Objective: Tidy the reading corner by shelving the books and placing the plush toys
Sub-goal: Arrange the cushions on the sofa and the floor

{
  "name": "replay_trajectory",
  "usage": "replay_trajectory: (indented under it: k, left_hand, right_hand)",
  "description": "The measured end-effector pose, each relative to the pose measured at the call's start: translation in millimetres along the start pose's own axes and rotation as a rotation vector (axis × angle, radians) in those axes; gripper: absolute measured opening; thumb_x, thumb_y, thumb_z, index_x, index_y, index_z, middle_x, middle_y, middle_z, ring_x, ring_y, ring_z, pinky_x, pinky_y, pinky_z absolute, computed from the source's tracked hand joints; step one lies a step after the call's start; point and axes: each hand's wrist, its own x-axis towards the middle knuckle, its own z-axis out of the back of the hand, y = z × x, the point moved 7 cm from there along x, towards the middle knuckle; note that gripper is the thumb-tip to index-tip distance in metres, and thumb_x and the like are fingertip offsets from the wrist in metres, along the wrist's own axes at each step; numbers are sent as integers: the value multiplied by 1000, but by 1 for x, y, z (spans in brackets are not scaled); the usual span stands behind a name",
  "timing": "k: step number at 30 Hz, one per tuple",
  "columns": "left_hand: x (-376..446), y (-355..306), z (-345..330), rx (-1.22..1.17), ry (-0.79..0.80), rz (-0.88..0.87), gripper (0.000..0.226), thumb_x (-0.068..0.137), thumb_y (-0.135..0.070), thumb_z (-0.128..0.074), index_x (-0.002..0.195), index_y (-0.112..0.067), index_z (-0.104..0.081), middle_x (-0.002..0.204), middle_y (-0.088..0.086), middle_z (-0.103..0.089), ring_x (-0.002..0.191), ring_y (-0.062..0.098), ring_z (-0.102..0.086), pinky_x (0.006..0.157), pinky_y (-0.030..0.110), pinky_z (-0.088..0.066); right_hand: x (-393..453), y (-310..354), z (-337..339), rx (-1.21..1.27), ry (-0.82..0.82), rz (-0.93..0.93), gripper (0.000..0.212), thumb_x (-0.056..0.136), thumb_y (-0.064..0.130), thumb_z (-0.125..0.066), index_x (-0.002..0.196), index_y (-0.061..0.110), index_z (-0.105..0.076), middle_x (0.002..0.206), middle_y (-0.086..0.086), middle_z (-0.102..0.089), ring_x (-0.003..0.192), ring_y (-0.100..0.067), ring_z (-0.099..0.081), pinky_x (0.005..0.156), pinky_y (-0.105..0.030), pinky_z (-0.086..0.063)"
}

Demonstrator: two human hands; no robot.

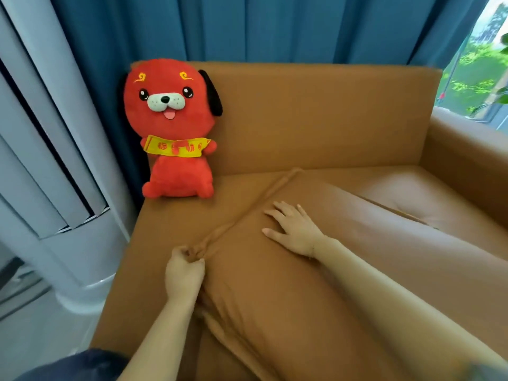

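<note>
A red plush dog (176, 127) with black ears and a yellow scarf sits upright on the left arm of the tan sofa (330, 114), leaning against the backrest and the blue curtain. My left hand (185, 273) pinches a bunched fold of the tan sofa cover (225, 229) at the seam between arm and seat. My right hand (292, 229) lies flat with fingers spread on the seat cushion, just right of that ridge. No books are in view.
A white tower air conditioner (55, 174) stands close to the sofa's left side. Blue curtains (275, 26) hang behind the backrest. A window (478, 70) with greenery outside is at the right, above the sofa's right arm (467, 149).
</note>
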Motion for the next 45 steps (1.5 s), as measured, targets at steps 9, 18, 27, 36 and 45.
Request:
replay_trajectory:
  k: [9, 18, 27, 36, 45]
  left_hand:
    - [-11, -58, -93, 634, 475, -253, 105, 68, -75, -63, 151, -34, -14, 160, 3, -13, 146, 28, -14, 116, 53, -8]
    - [-12, -48, -88, 632, 254, -192, 105, 59, -70, -75, 137, -10, -38, 141, 13, -46, 132, 32, -40, 108, 46, -28]
    - [-42, -48, -37, 35, 108, -293, 63, 72, -41, -79, 119, -7, -55, 116, 7, -64, 108, 31, -59, 91, 40, -46]
    - [-58, -91, -11, -411, -100, -477, 36, 71, -25, -83, 93, -20, -55, 89, -13, -61, 87, 16, -61, 89, 35, -47]
    - [10, -12, -23, 259, 60, -35, 102, 62, -70, -72, 135, -5, -42, 136, 14, -50, 128, 37, -43, 106, 53, -26]
  right_hand:
    - [-100, -38, -1, -26, -65, -179, 60, 97, 57, -26, 152, 37, -10, 160, 13, 2, 147, -7, 8, 120, -34, 7]
    - [-237, -90, 5, 14, -293, -862, 79, 86, 72, -34, 151, 31, -13, 161, -3, 5, 148, -24, 8, 116, -53, 2]
    - [-217, -99, -13, -64, -172, -860, 90, 84, 77, -7, 151, 22, 14, 160, -3, 17, 145, -33, 17, 117, -54, 7]
    - [-142, -117, -4, -23, -132, -675, 82, 87, 74, -10, 152, 28, 9, 160, 3, 13, 145, -33, 16, 118, -49, 9]
    - [-178, -171, 31, 124, -343, -1067, 113, 73, 79, -50, 153, 18, 2, 160, -15, -3, 146, -37, -3, 115, -54, -3]
